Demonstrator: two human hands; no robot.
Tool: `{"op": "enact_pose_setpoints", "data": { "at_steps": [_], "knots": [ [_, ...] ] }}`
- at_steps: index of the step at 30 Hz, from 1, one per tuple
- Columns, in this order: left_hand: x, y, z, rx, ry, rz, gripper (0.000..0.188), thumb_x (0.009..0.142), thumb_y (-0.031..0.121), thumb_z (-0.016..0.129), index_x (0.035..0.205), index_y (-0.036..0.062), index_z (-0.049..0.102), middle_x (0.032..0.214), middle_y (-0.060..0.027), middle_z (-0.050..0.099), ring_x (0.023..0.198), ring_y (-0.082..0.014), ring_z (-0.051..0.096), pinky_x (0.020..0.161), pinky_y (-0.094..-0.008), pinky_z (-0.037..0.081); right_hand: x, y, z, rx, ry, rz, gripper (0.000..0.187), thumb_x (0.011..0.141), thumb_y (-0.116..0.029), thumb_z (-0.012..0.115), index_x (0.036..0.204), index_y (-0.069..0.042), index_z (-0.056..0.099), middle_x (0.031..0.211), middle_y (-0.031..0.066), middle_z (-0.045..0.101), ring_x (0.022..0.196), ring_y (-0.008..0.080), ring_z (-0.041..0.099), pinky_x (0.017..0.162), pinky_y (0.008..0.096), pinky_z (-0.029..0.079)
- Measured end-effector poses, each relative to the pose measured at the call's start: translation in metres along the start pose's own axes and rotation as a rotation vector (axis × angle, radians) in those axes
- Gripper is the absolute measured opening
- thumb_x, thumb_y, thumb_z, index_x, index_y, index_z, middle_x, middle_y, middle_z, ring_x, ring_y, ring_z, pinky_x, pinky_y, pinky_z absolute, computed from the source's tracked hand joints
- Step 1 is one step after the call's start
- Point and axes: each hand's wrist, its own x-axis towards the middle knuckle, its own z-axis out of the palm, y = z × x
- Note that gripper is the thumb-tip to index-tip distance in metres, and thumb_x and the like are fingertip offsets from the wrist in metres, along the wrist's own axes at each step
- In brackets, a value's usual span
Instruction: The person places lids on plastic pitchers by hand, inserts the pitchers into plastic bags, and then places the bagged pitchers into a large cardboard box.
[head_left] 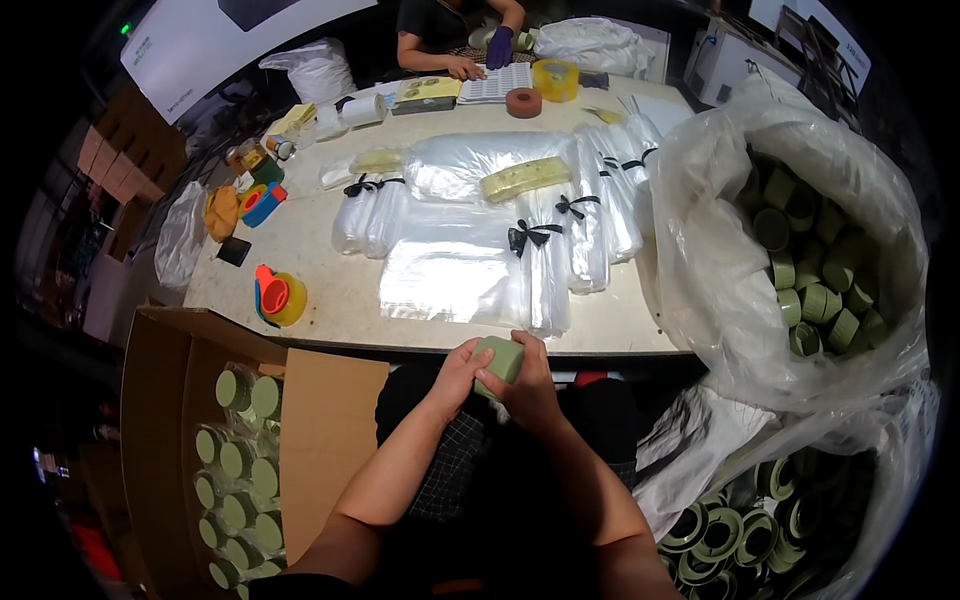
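Just in front of the near table edge, my left hand and my right hand close round a sage-green plastic cup-shaped piece. Both thumbs press on its near side, and its smooth top faces up. Part of its lower end is hidden by my fingers. Nearest beyond my hands lies a stack of clear plastic bags flat on the table. To the right, a large clear bag holds many green cups of similar colour. Below it, another bag holds green rings.
At left stands an open cardboard box with rows of wrapped green pieces. A tape dispenser sits at the table's left. Bag bundles with black ties lie mid-table. Across the table, a person wearing one purple glove touches papers.
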Motion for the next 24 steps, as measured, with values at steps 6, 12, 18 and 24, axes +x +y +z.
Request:
{"op": "enact_pose_setpoints", "data": {
  "at_steps": [6,12,18,24],
  "knots": [
    [0.003,-0.007,-0.008,0.017,-0.015,0.015,0.028,0.103,0.021,0.054,0.123,0.0006,0.06,0.108,-0.0058,0.068,0.095,-0.012,0.065,0.084,-0.0253,0.052,0.0,-0.001,-0.001,-0.02,-0.008,-0.03,0.08,0.077,-0.025,0.086,0.133,0.008,0.04,0.125,0.0279,0.052,0.113,0.0426,0.056,0.097,0.0451,0.048],
    [0.0,-0.001,0.0,-0.003,-0.006,0.01,0.028,0.102,0.022,0.057,0.12,0.0013,0.061,0.105,-0.0033,0.067,0.093,-0.0088,0.061,0.082,-0.0231,0.049,0.0,0.001,-0.001,-0.036,-0.005,-0.047,0.081,0.077,-0.026,0.086,0.134,0.008,0.039,0.125,0.0286,0.051,0.113,0.0432,0.056,0.097,0.0453,0.048],
    [0.002,-0.005,-0.007,0.01,-0.016,0.007,0.028,0.102,0.022,0.057,0.121,0.0011,0.061,0.107,-0.0039,0.067,0.095,-0.0093,0.062,0.083,-0.0233,0.05,0.0,0.002,0.0,-0.027,-0.007,-0.047,0.082,0.078,-0.027,0.086,0.134,0.008,0.038,0.124,0.0289,0.051,0.113,0.043,0.056,0.097,0.0456,0.048],
    [0.001,-0.002,-0.004,0.025,-0.009,0.007,0.03,0.102,0.022,0.057,0.122,0.001,0.061,0.108,-0.0048,0.067,0.097,-0.0101,0.062,0.086,-0.0238,0.049,-0.001,0.007,0.002,-0.015,-0.005,-0.061,0.084,0.077,-0.028,0.086,0.136,0.007,0.037,0.126,0.0289,0.051,0.114,0.0428,0.056,0.098,0.0457,0.048]
  ]
}}
